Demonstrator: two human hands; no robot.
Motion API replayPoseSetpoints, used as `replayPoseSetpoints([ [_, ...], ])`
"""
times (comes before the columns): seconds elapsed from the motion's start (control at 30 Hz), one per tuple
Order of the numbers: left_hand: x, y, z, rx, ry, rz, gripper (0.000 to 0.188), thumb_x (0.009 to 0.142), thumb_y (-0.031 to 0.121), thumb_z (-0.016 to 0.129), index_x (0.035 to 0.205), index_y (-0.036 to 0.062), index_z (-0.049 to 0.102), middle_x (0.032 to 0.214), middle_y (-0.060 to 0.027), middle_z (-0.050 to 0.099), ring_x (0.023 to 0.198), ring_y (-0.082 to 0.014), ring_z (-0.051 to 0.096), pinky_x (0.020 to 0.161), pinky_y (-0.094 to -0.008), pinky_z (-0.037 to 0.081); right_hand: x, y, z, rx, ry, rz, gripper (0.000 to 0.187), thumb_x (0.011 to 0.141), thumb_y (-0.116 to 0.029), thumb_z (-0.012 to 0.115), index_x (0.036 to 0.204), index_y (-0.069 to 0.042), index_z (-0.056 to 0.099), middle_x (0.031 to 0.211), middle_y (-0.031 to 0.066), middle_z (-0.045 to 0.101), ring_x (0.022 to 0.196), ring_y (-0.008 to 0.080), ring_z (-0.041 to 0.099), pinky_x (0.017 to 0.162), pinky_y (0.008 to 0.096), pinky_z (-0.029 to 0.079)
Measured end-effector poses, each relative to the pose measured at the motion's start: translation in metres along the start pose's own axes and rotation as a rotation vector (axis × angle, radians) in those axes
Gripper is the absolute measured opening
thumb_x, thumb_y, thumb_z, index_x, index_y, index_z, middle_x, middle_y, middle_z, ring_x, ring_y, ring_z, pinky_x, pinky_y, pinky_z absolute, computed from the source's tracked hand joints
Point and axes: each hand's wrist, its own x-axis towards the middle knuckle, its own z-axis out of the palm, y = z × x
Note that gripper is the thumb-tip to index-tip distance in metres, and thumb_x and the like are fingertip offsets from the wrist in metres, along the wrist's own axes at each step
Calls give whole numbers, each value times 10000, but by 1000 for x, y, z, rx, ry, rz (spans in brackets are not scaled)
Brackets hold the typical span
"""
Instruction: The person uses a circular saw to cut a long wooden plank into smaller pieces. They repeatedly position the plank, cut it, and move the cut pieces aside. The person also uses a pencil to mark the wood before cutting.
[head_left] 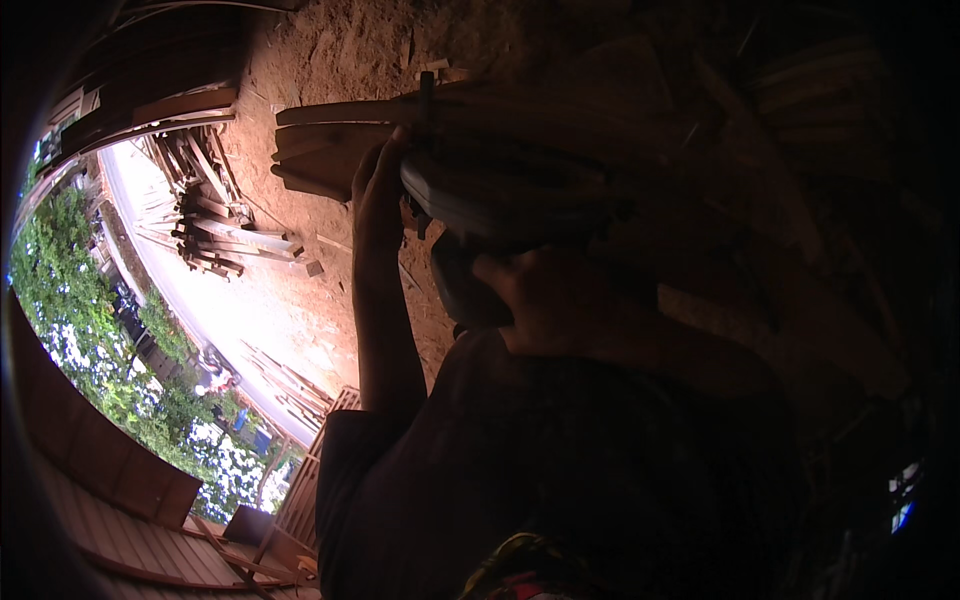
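In deep shadow at the centre, a bulky dark grey tool (505, 205), seemingly a power tool, lies over curved wooden boards (335, 145). My right hand (540, 290) is closed round its rounded rear part, the thumb showing on the near side. Up along the tool's left end reaches my left hand (380, 175), its fingers bent beside the boards and a dark upright bar (426, 100). The fingertips are too dark to tell whether they grip the tool, the bar or the wood. The boards' right ends fade into darkness.
A pile of cut wood strips (215, 215) lies on the sunlit dirt ground at left. More long sticks (290, 385) rest farther down. Dim timber (820, 110) fills the far right. Trees (70, 270) stand beyond a bright path, and a slatted wooden structure (305, 490) stands at lower left.
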Motion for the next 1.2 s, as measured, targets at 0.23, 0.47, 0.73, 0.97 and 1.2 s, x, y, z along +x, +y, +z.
replayPoseSetpoints([
  [0.23,3,1,-5,6,-24,-37,542,1050,475,699,1256,-26,722,1062,-72,729,985,-143,670,895,-297,515,3,-3,-2,-16,1,5,467,725,-199,840,1105,-10,646,862,192,771,795,367,791,743,493,655],
  [0.47,6,6,-9,-12,-53,-47,533,1054,461,700,1281,-21,717,1098,-76,732,1022,-147,670,939,-306,511,7,0,4,-20,32,-17,456,740,-218,851,1098,-19,653,847,188,767,791,359,792,736,488,654],
  [0.73,8,5,-14,11,-63,-34,528,1054,470,695,1274,-9,726,1096,-69,730,1025,-149,670,949,-306,508,10,-4,2,-26,30,-8,445,751,-209,843,1104,-14,654,821,181,762,771,356,790,715,486,653],
  [0.97,11,5,-18,29,-62,-41,536,1055,475,691,1279,-11,726,1101,-72,732,1035,-146,666,954,-307,505,13,-2,7,-30,68,-40,436,738,-194,836,1091,-19,649,830,180,763,766,354,789,706,482,654],
  [1.2,12,6,-18,20,-44,-25,542,1051,471,700,1257,-30,723,1073,-73,730,1013,-143,665,928,-299,503,16,-6,5,-34,50,-18,462,729,-184,835,1116,-11,650,863,184,772,778,354,791,718,484,659],
])
